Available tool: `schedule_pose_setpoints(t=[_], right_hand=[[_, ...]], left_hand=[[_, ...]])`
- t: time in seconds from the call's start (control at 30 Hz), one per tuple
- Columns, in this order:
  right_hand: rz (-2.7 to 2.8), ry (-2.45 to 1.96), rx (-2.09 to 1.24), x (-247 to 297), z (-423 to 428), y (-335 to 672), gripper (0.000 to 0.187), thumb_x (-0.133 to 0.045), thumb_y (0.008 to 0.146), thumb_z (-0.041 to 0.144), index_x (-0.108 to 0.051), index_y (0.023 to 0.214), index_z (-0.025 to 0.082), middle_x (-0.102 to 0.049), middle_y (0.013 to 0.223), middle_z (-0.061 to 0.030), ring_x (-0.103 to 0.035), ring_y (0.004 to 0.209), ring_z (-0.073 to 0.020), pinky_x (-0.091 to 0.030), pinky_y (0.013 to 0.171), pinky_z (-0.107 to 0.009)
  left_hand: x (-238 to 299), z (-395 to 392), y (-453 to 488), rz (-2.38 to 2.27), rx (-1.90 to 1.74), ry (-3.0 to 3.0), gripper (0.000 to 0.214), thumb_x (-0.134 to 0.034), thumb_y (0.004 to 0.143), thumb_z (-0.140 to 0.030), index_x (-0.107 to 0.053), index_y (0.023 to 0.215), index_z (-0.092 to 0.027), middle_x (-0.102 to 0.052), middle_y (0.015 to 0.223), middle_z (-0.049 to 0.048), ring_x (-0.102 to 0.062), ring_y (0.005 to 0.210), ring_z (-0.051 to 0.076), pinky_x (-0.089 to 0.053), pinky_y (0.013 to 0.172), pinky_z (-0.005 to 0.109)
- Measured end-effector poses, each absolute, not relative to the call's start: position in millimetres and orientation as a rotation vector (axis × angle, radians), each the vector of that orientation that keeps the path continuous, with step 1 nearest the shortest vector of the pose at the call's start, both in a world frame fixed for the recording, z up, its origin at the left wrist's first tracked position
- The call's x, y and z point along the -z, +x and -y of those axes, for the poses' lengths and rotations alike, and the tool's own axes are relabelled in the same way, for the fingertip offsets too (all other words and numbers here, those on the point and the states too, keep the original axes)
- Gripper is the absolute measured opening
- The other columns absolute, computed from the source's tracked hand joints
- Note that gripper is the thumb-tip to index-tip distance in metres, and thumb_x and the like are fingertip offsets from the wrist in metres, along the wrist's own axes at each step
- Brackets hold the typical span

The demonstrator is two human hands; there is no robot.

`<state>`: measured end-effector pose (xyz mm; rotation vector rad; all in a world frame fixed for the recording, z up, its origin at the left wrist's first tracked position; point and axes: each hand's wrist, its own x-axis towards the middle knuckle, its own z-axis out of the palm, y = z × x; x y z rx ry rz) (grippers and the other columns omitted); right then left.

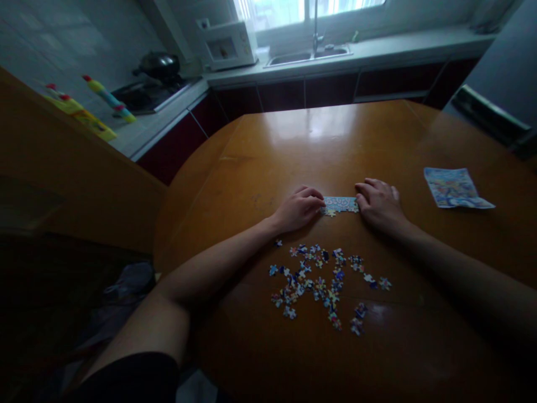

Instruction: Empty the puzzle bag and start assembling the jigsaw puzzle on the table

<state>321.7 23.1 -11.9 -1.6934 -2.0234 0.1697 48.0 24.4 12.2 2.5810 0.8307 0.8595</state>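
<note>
A joined strip of jigsaw puzzle (340, 204), pale blue with small patterns, lies flat on the wooden table. At its left end is my left hand (300, 208), fingers curled together over the edge and a pale piece. My right hand (380, 204) rests at the opposite end, thumb side touching the strip, fingers apart on the tabletop. Nearer to me, many loose jigsaw pieces (302, 282) are scattered in blue, white and yellow; some overlap. What my left fingertips cover is hidden.
A creased picture sheet (453, 187) lies to the right on the table (293, 148). Beyond stand a counter with a sink (310, 57), a microwave (229, 46) and a wok (158, 66) on a stove. Bottles (109, 99) stand at the left.
</note>
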Motion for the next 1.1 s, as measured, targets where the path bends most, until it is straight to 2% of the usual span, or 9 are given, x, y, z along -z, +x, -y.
schedule_pose_setpoints(t=[1.1], right_hand=[[2.066,-1.706,-0.133,10.6,-23.4,323.6,0.041,-0.044,0.096,0.039,-0.067,0.126,0.023,-0.058,0.142,-0.0155,-0.047,0.135,-0.0378,-0.031,0.111,-0.066]], left_hand=[[-11.8,-24.0,48.2,-0.848,-0.837,2.576,0.016,-0.059,0.097,-0.020,-0.074,0.102,-0.023,-0.069,0.109,0.0068,-0.058,0.106,0.021,-0.051,0.096,0.040]])
